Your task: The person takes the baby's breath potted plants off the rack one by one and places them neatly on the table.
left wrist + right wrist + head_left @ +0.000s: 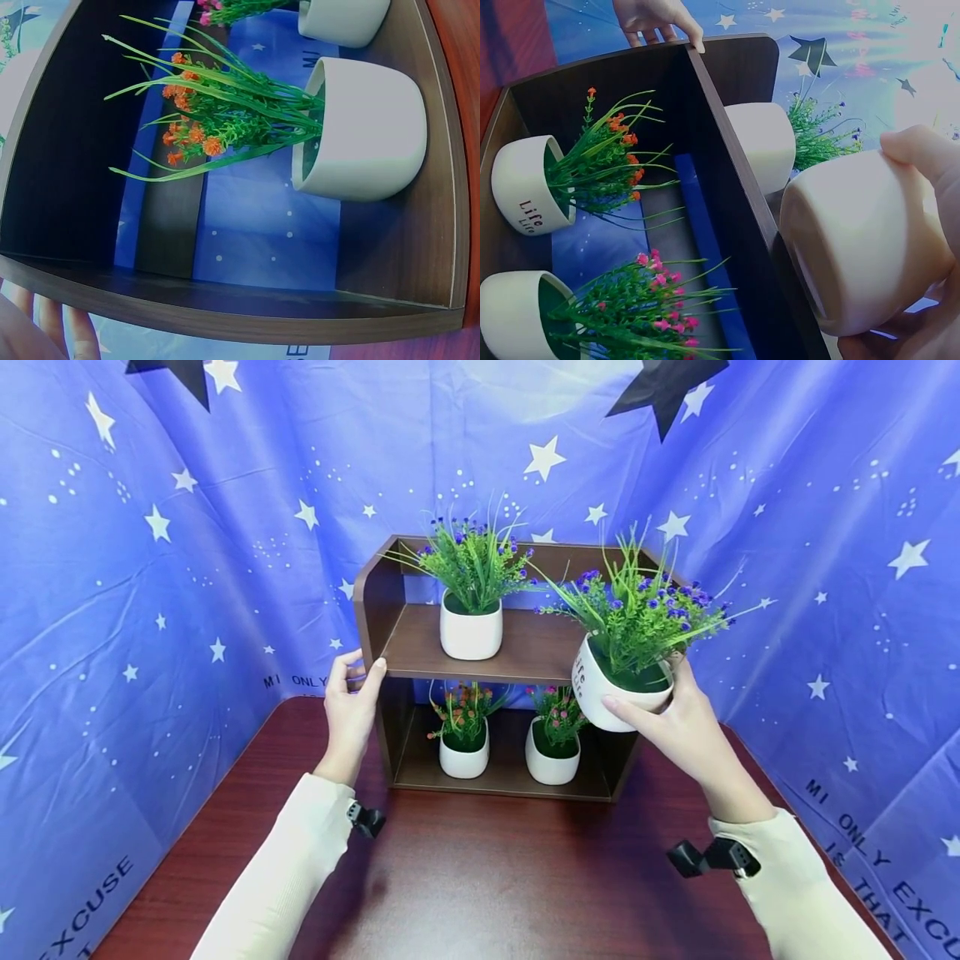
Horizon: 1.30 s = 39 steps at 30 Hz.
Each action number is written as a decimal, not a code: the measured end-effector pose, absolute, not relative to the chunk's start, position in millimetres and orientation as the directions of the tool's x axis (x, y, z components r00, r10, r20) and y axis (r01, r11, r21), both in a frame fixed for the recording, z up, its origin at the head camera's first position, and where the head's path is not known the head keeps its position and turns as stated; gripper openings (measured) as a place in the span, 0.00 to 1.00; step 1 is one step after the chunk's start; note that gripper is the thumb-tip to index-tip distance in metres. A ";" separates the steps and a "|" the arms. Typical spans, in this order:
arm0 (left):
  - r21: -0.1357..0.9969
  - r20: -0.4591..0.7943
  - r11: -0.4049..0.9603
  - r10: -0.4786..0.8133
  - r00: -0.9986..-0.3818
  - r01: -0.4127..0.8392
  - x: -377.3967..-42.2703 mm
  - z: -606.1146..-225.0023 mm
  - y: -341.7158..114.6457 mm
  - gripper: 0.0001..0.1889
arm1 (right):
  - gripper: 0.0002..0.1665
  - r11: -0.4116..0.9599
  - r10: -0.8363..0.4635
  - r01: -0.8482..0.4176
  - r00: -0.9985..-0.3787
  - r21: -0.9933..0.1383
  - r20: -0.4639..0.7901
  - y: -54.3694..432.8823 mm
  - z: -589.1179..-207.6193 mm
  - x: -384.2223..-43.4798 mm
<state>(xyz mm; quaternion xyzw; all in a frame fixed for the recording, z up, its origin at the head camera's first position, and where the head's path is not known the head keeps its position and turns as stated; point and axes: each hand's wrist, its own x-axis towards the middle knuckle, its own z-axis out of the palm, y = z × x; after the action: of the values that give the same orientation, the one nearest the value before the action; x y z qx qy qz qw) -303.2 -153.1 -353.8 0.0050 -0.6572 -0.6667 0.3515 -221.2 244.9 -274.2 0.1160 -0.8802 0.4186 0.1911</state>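
My right hand (693, 727) grips a white potted plant (618, 697) with purple flowers, thumb on the near side. The pot is tilted, its lettered side turned left, in front of the right part of a dark brown two-tier shelf (416, 639). In the right wrist view, the pot's bottom (821, 262) overlaps the middle board's edge. My left hand (352, 706) holds the shelf's left side panel, thumb at the front edge and fingers along the outside. Another purple-flowered potted plant (471, 635) stands upright on the upper board, left of the held one.
On the lower board stand an orange-flowered potted plant (463, 760) and a pink-flowered potted plant (552, 766), both in white pots. The shelf sits on a reddish-brown table (480, 868). A blue star-patterned curtain (247, 543) surrounds the table at the back and sides.
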 end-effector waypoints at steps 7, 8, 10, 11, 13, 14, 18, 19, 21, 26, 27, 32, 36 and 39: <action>0.884 0.448 0.101 -0.465 -0.764 0.457 -303.4 -354.0 -152.5 0.20 | 0.57 0.596 -0.026 -0.372 -0.895 -0.712 0.446 252.6 -280.1 -210.1; 0.884 0.446 0.097 -0.465 -0.765 0.457 -303.2 -353.9 -152.5 0.19 | 0.57 0.600 -0.020 -0.367 -0.895 -0.711 0.445 254.0 -280.5 -208.7; 0.885 0.444 0.095 -0.468 -0.764 0.456 -302.5 -353.2 -152.3 0.19 | 0.56 0.606 -0.013 -0.361 -0.895 -0.708 0.445 257.0 -281.2 -206.4; 0.886 0.442 0.094 -0.470 -0.764 0.455 -302.2 -352.9 -152.4 0.19 | 0.56 0.613 -0.012 -0.360 -0.894 -0.703 0.447 258.6 -281.4 -205.4; 0.887 0.439 0.095 -0.472 -0.764 0.452 -301.5 -352.2 -152.6 0.19 | 0.56 0.625 -0.012 -0.361 -0.891 -0.692 0.454 261.9 -282.4 -203.7; 0.888 0.438 0.095 -0.473 -0.765 0.450 -301.1 -352.0 -152.8 0.19 | 0.55 0.631 -0.013 -0.361 -0.890 -0.686 0.457 263.5 -283.1 -202.7; 0.891 0.433 0.095 -0.469 -0.770 0.443 -300.5 -352.2 -153.7 0.20 | 0.55 0.635 -0.021 -0.376 -0.882 -0.675 0.471 269.8 -286.7 -199.6; 0.892 0.433 0.097 -0.468 -0.770 0.442 -300.5 -352.5 -153.8 0.20 | 0.55 0.632 -0.025 -0.382 -0.880 -0.674 0.475 271.2 -287.6 -199.1; 0.891 0.433 0.097 -0.470 -0.769 0.443 -300.4 -352.8 -153.8 0.20 | 0.55 0.621 -0.037 -0.400 -0.874 -0.674 0.485 274.0 -289.3 -198.2; 0.886 0.442 0.100 -0.476 -0.761 0.452 -301.4 -353.1 -153.3 0.20 | 0.54 0.622 -0.048 -0.409 -0.871 -0.668 0.489 282.0 -293.0 -194.6; 0.889 0.438 0.101 -0.476 -0.763 0.447 -301.6 -352.5 -153.1 0.20 | 0.54 0.627 -0.047 -0.403 -0.874 -0.666 0.484 283.8 -293.7 -193.7; 0.899 0.417 0.090 -0.471 -0.777 0.428 -300.5 -350.7 -153.0 0.20 | 0.55 0.641 -0.053 -0.389 -0.883 -0.662 0.467 292.0 -297.2 -190.4; 0.905 0.407 0.094 -0.473 -0.781 0.415 -300.3 -350.2 -153.0 0.20 | 0.55 0.639 -0.072 -0.406 -0.877 -0.654 0.475 297.9 -302.5 -187.8; 0.905 0.408 0.099 -0.475 -0.780 0.413 -300.3 -349.3 -152.6 0.20 | 0.55 0.634 -0.087 -0.420 -0.873 -0.649 0.480 303.5 -307.1 -186.7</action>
<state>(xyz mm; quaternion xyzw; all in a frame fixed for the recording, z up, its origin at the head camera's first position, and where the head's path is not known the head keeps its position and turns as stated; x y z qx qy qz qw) -300.3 -152.6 -349.3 0.0231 -0.6633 -0.6708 0.3309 -186.7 303.5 -307.1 0.1440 -0.8800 0.4025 0.2068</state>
